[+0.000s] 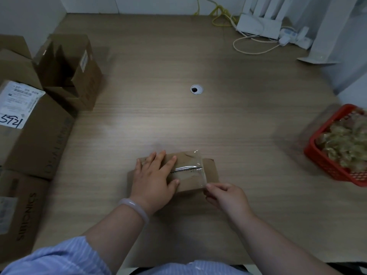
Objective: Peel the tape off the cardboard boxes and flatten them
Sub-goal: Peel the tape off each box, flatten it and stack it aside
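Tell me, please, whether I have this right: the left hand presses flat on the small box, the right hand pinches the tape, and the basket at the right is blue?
Not quite. The basket is red, not blue, as the head view shows. The rest holds: the left hand presses flat on the small box and the right hand pinches the tape.

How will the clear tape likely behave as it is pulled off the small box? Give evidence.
The tape is probably floppy and light: it bends and wrinkles where the right hand pinches it. It likely clings, since the left hand presses the small box down. Its glossy film may curl onto itself.
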Action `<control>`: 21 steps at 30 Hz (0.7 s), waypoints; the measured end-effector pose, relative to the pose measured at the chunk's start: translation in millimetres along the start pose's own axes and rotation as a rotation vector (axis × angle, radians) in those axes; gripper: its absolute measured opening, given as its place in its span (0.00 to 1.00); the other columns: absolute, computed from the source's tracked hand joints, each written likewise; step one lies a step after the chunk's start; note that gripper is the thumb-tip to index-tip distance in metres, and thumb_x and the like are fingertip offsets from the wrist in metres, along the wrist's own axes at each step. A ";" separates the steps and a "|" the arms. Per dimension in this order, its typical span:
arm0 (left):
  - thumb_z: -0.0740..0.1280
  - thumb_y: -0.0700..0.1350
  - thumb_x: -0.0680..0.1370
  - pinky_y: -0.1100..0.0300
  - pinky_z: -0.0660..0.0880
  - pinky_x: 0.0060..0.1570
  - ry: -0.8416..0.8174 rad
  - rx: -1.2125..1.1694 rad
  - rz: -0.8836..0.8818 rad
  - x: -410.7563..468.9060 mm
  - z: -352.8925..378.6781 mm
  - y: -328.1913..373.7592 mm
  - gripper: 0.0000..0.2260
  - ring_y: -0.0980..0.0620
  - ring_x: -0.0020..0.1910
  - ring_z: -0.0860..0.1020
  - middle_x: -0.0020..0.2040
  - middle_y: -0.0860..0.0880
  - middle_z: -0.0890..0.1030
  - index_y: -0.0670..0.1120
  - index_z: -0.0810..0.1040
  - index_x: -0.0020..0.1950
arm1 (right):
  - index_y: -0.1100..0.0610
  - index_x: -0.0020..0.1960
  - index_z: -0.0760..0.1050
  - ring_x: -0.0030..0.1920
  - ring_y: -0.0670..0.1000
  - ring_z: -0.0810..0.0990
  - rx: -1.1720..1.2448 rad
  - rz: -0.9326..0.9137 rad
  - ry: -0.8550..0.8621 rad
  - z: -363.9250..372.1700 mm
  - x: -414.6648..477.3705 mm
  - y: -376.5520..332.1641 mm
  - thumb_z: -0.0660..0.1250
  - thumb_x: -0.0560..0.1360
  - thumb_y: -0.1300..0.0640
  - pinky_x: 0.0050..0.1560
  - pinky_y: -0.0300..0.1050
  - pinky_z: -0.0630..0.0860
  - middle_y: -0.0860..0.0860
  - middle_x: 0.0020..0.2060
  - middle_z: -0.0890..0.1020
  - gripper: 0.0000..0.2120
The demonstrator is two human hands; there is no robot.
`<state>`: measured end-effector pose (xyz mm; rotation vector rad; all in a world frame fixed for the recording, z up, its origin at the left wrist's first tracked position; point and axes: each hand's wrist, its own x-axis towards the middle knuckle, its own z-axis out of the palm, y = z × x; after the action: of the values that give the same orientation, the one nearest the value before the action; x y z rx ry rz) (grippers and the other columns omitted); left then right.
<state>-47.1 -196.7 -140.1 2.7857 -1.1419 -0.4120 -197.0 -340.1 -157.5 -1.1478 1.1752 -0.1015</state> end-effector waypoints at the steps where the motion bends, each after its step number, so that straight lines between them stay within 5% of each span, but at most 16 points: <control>1: 0.51 0.68 0.69 0.45 0.43 0.73 -0.008 -0.001 -0.023 1.7 -1.5 2.9 0.35 0.50 0.77 0.48 0.78 0.54 0.52 0.62 0.54 0.76 | 0.61 0.41 0.80 0.38 0.51 0.82 0.055 0.023 -0.016 -0.6 -2.9 -2.4 0.70 0.73 0.67 0.42 0.41 0.81 0.57 0.35 0.83 0.03; 5: 0.41 0.73 0.65 0.42 0.43 0.73 -0.033 0.046 -0.028 3.7 -0.9 5.0 0.39 0.49 0.77 0.46 0.78 0.53 0.51 0.63 0.50 0.76 | 0.59 0.41 0.80 0.36 0.51 0.82 -0.028 -0.020 -0.022 -0.8 -7.3 -4.0 0.72 0.70 0.68 0.46 0.46 0.81 0.56 0.35 0.83 0.06; 8: 0.44 0.72 0.68 0.38 0.47 0.72 0.030 0.055 0.007 -1.5 8.0 2.9 0.36 0.46 0.77 0.52 0.78 0.50 0.56 0.62 0.57 0.75 | 0.54 0.36 0.80 0.36 0.53 0.83 -0.252 -0.075 0.018 0.1 -1.5 0.0 0.75 0.70 0.61 0.49 0.56 0.81 0.53 0.31 0.84 0.06; 15: 0.39 0.73 0.67 0.41 0.40 0.73 -0.011 0.032 0.009 -1.5 9.4 0.4 0.37 0.49 0.77 0.42 0.79 0.52 0.47 0.65 0.49 0.76 | 0.54 0.34 0.76 0.37 0.55 0.84 -0.536 -0.156 -0.031 -1.5 1.3 -3.8 0.72 0.72 0.55 0.46 0.54 0.80 0.53 0.32 0.83 0.10; 21: 0.40 0.72 0.66 0.42 0.39 0.73 -0.016 0.011 -0.004 -2.6 7.2 1.9 0.38 0.50 0.77 0.42 0.79 0.53 0.47 0.65 0.50 0.75 | 0.56 0.34 0.77 0.33 0.56 0.82 -0.378 -0.162 -0.040 -5.0 -4.1 -11.9 0.71 0.72 0.62 0.44 0.60 0.81 0.54 0.29 0.81 0.09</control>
<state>-52.2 -196.1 -146.1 2.7996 -1.1458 -0.4303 -196.9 -346.5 -145.6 -1.5706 1.0909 0.0221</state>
